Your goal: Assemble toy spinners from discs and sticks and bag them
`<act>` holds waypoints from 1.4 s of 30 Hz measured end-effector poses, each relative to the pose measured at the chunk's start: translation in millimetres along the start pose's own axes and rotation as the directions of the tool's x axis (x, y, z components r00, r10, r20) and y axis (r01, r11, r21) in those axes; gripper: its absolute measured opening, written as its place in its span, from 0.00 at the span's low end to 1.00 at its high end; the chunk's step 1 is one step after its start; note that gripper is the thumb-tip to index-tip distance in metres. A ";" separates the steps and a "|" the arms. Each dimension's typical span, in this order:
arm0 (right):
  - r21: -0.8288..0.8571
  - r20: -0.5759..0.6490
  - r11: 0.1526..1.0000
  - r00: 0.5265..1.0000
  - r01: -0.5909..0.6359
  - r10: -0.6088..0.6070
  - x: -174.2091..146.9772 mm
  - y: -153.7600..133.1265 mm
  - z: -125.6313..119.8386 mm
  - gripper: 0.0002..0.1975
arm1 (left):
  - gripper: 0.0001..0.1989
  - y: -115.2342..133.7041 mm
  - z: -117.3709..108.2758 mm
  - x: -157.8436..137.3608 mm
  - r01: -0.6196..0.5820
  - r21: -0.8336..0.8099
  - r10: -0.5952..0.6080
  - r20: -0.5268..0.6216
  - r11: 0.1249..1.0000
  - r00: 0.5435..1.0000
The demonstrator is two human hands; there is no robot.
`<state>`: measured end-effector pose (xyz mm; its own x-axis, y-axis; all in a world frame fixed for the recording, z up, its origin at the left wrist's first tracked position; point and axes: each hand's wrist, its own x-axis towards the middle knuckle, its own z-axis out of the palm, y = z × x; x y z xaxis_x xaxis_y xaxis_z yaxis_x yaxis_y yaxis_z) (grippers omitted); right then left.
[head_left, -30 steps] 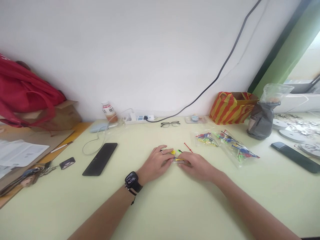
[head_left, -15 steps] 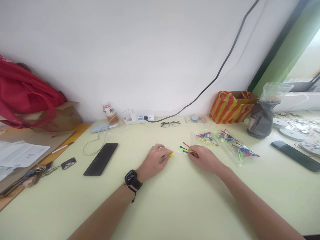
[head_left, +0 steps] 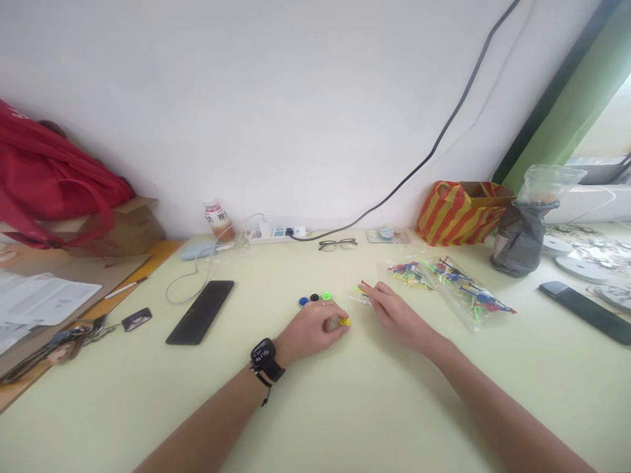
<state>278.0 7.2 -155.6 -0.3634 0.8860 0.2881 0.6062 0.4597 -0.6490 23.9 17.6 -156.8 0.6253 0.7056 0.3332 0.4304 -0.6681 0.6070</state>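
My left hand [head_left: 315,326], with a black watch [head_left: 263,355] on the wrist, pinches a small yellow plastic piece [head_left: 346,322] just above or on the table. Beyond its knuckles lie small round pieces: a blue one [head_left: 303,301], a black one [head_left: 314,297] and a light green one [head_left: 326,295]. My right hand [head_left: 397,312] has its fingers closed over a little bunch of thin coloured plastic sticks [head_left: 365,284], a red tip and green showing at the fingertips. White sticks [head_left: 359,300] lie on the table below them. The fingers hide most of the bunch.
Clear bags of coloured sticks [head_left: 473,295] lie at the right. Behind are glasses [head_left: 338,245], a power strip [head_left: 276,234], a bottle [head_left: 218,222] and a striped bag [head_left: 458,213]. A black phone [head_left: 200,313] lies left; a dark slab [head_left: 584,312] lies far right.
My left hand has come nearer with the yellow piece, uncovering the blue, black and green round pieces. My right fingers have shifted left over the sticks, covering more of them.
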 end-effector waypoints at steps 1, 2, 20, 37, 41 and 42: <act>0.031 -0.009 0.999 1.000 -0.022 0.023 -0.1 -0.6 1.5 0.15 | 0.04 -0.7 1.2 -0.1 0.023 -0.025 -0.023 0.003 0.999 1.000; 0.068 -0.016 0.997 0.999 -0.043 0.044 0.0 -1.4 3.1 0.13 | 0.04 -1.6 2.1 0.1 0.036 -0.046 -0.036 0.003 0.998 0.999; 0.602 0.078 0.765 0.971 -0.227 0.227 8.7 -22.2 -5.7 0.13 | 0.06 4.5 -9.5 3.6 -0.014 0.027 0.019 -0.200 1.000 0.980; 0.710 0.243 0.571 0.905 -0.412 0.350 7.5 -14.0 -0.6 0.12 | 0.15 -13.0 -30.7 4.7 0.281 0.257 -0.245 -0.165 0.924 0.955; 0.745 0.249 0.529 0.905 -0.407 0.346 7.9 -15.6 3.4 0.17 | 0.19 -6.9 -29.2 3.9 0.204 0.157 -0.184 -0.130 0.966 0.974; 0.753 0.254 0.517 0.904 -0.407 0.343 7.7 -16.0 6.1 0.18 | 0.18 -5.8 -28.2 3.5 0.182 0.125 -0.168 -0.114 0.975 0.979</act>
<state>261.2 6.3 -147.3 -0.3006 0.9433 -0.1407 -0.0706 -0.1691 -0.9831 5.2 30.6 -138.9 0.4655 0.8302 0.3068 0.6148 -0.5527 0.5627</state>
